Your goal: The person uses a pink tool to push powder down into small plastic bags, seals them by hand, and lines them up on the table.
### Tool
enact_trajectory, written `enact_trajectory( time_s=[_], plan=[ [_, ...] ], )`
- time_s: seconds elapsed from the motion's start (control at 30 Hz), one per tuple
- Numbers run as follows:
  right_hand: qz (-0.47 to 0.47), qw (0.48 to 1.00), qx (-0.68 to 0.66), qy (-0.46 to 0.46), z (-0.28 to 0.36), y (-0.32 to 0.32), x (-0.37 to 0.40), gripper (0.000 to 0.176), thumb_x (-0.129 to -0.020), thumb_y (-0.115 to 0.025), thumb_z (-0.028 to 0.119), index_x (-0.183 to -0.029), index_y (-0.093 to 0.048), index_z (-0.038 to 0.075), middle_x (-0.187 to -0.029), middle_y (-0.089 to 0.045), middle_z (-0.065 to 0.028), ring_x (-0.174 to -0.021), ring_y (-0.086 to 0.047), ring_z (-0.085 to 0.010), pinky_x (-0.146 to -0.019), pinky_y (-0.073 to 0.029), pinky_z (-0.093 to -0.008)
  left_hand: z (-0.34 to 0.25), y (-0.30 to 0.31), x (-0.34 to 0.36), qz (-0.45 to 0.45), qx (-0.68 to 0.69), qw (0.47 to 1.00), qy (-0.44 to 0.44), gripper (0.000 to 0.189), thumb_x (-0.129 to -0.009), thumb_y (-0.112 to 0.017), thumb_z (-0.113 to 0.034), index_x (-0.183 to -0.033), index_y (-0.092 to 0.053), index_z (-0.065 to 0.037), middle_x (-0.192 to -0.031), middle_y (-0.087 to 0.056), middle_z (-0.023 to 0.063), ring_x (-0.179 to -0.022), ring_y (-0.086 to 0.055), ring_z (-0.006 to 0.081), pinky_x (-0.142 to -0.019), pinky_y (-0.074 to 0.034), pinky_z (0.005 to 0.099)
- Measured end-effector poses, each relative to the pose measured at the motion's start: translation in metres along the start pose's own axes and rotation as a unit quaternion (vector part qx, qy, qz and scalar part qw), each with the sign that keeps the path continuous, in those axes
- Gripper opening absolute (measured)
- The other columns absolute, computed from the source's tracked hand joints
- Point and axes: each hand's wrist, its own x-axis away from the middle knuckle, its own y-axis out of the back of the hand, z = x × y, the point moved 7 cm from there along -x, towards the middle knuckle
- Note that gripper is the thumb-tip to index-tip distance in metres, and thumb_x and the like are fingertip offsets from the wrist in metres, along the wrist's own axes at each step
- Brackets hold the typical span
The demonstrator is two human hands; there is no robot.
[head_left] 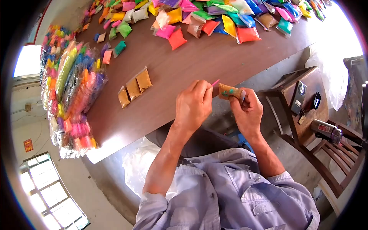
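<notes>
The right hand [248,111] gripped the brown packet [230,92], its long axis running left-right; just left of it, the left hand [193,102] pinched a pink stick [215,82].

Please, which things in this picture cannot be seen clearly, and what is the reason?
Head view: the pink piece in the left hand is mostly covered by its fingers; its kind is unclear.
Head view: the print on the brown packet in the right hand is too small to read.
Head view: the pile of coloured packets is cut off by the top edge.
</notes>
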Motion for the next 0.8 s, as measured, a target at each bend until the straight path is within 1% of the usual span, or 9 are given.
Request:
enact_trajectory(
  time_s=[0.07,0.1,0.17,0.3,0.4,0.5,0.63,0.73,0.8],
  plan=[
    [0.002,1.000,0.007,-0.009,-0.002,-0.001,0.001,0.014,-0.097,-0.073,-0.003,-0.109,-0.067,-0.002,-0.079,-0.063,0.0046,-0.070,-0.053,-0.0004,-0.061,-0.046,-0.0198,-0.015,0.003,0.003,-0.006,0.023,1.000,-0.014,0.005,-0.095,-0.071,0.000,-0.091,-0.068,-0.002,-0.083,-0.070,0.0133,-0.070,-0.069,0.0310,-0.062,-0.053,0.0390],
    [-0.004,1.000,-0.020,-0.019,-0.002,-0.003,0.002,0.014,-0.096,-0.074,-0.002,-0.109,-0.067,-0.002,-0.079,-0.063,0.0047,-0.070,-0.053,-0.0004,-0.060,-0.046,-0.0200,-0.019,0.005,0.005,-0.011,0.046,0.998,-0.028,0.006,-0.095,-0.071,0.001,-0.091,-0.068,-0.002,-0.084,-0.070,0.0133,-0.070,-0.069,0.0314,-0.062,-0.053,0.0390],
    [-0.010,0.998,-0.047,-0.026,-0.004,-0.004,0.003,0.015,-0.096,-0.074,-0.002,-0.109,-0.067,-0.001,-0.079,-0.063,0.0049,-0.070,-0.053,-0.0005,-0.060,-0.046,-0.0201,-0.013,0.000,0.007,-0.002,0.027,0.999,-0.027,0.006,-0.095,-0.071,0.001,-0.091,-0.068,-0.002,-0.084,-0.070,0.0132,-0.070,-0.069,0.0311,-0.062,-0.053,0.0388],
    [-0.003,1.000,0.005,0.023,-0.003,0.000,0.002,0.016,-0.095,-0.076,-0.002,-0.108,-0.067,-0.001,-0.078,-0.063,0.0029,-0.069,-0.054,-0.0012,-0.059,-0.047,-0.0208,-0.006,0.001,0.003,0.009,-0.041,0.999,-0.028,0.007,-0.095,-0.072,0.002,-0.091,-0.068,-0.002,-0.085,-0.070,0.0123,-0.069,-0.069,0.0303,-0.061,-0.052,0.0385],
    [0.000,0.998,0.049,0.046,0.003,0.000,0.000,0.016,-0.094,-0.076,-0.003,-0.108,-0.068,0.000,-0.078,-0.063,0.0011,-0.068,-0.055,-0.0021,-0.059,-0.047,-0.0213,-0.010,0.006,0.004,-0.003,0.007,1.000,-0.017,0.006,-0.095,-0.072,0.000,-0.092,-0.068,-0.003,-0.085,-0.069,0.0115,-0.068,-0.068,0.0304,-0.060,-0.052,0.0386],
    [-0.001,0.995,0.070,0.065,0.008,-0.001,0.002,0.016,-0.094,-0.076,-0.004,-0.108,-0.069,0.000,-0.077,-0.063,0.0000,-0.067,-0.055,-0.0029,-0.058,-0.048,-0.0219,-0.018,0.000,0.008,0.014,0.011,1.000,-0.025,0.007,-0.095,-0.072,0.000,-0.091,-0.068,-0.003,-0.083,-0.069,0.0112,-0.066,-0.067,0.0292,-0.060,-0.052,0.0379],
    [0.000,0.992,0.081,0.097,0.017,0.000,0.001,0.016,-0.093,-0.074,-0.006,-0.108,-0.069,0.000,-0.078,-0.064,0.0000,-0.067,-0.055,-0.0032,-0.058,-0.048,-0.0228,-0.007,0.003,0.004,-0.012,-0.027,0.999,-0.022,0.007,-0.095,-0.073,0.000,-0.091,-0.068,-0.003,-0.082,-0.068,0.0109,-0.065,-0.066,0.0278,-0.059,-0.051,0.0367],
    [0.011,0.997,0.054,0.059,0.004,0.003,0.001,0.016,-0.093,-0.074,-0.006,-0.107,-0.069,-0.001,-0.079,-0.064,0.0000,-0.067,-0.056,-0.0029,-0.058,-0.049,-0.0225,-0.012,0.006,0.008,0.004,0.009,1.000,-0.005,0.008,-0.094,-0.073,0.001,-0.090,-0.067,-0.003,-0.082,-0.068,0.0119,-0.066,-0.067,0.0295,-0.060,-0.052,0.0381],
    [0.010,0.996,0.055,0.070,0.009,0.001,0.002,0.016,-0.093,-0.074,-0.006,-0.107,-0.068,-0.001,-0.078,-0.063,0.0001,-0.067,-0.056,-0.0028,-0.058,-0.048,-0.0222,-0.021,0.003,0.010,0.016,0.027,0.999,-0.007,0.007,-0.094,-0.073,0.000,-0.090,-0.067,-0.002,-0.083,-0.069,0.0129,-0.068,-0.068,0.0303,-0.061,-0.052,0.0387]
  ],
)
